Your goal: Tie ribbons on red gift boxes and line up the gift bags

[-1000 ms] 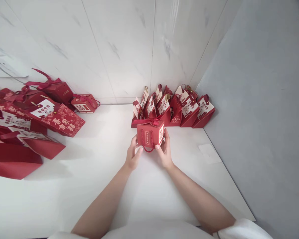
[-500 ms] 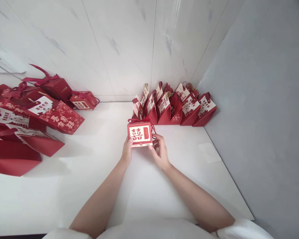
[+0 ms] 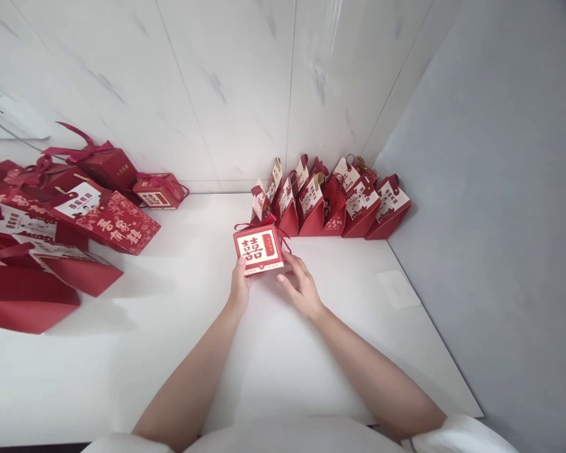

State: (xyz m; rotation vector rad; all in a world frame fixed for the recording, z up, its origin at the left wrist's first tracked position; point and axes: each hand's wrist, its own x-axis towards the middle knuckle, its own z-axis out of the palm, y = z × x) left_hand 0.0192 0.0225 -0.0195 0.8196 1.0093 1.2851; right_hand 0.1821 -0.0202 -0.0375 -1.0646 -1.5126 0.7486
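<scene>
A small red-and-cream gift box [image 3: 258, 249] with large red characters and a red ribbon bow on top is lifted in front of me, its printed face tilted toward me. My left hand [image 3: 239, 284] grips its lower left corner, thumb on the front and fingers underneath. Beside the lower right corner is my right hand [image 3: 302, 286], thumb and fingers apart, the fingertips close to the box's side. Whether those fingertips touch the box I cannot tell. Just behind it stand several red gift boxes [image 3: 311, 217] with cream tags, lined up along the wall.
On the left, several red gift boxes [image 3: 136, 229] lie and stand in a heap on the white table [image 3: 179, 377]. A small ribboned box [image 3: 159, 192] sits by the tiled wall. A grey panel [image 3: 500, 220] borders the table on the right, near a pale square patch [image 3: 398, 289].
The gift box has shifted slightly left and turned a little in my left hand. My right thumb has come off its lower right corner, and the right fingers have spread.
</scene>
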